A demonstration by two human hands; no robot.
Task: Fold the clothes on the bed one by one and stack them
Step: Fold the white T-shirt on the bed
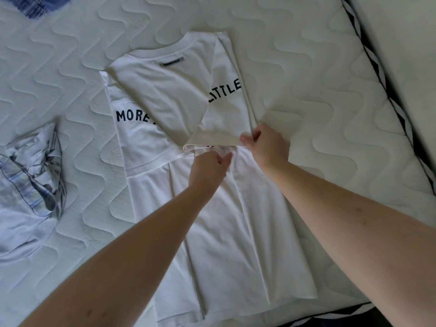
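A white T-shirt (165, 90) with dark lettering lies back side up on the quilted white mattress (318, 74), collar at the far end. Its two sides are folded inward, so "MORE" shows on the left flap and "LITTLE" on the right sleeve flap. My right hand (269, 147) pinches the hem of the folded right sleeve near the shirt's middle. Just left of it, my left hand (210, 168) pinches a bunch of the shirt's fabric under that sleeve hem.
A crumpled pale blue striped garment (30, 185) lies at the left edge of the bed. A blue garment (40, 5) shows at the top left corner. The mattress edge with black-and-white piping (387, 90) runs down the right side.
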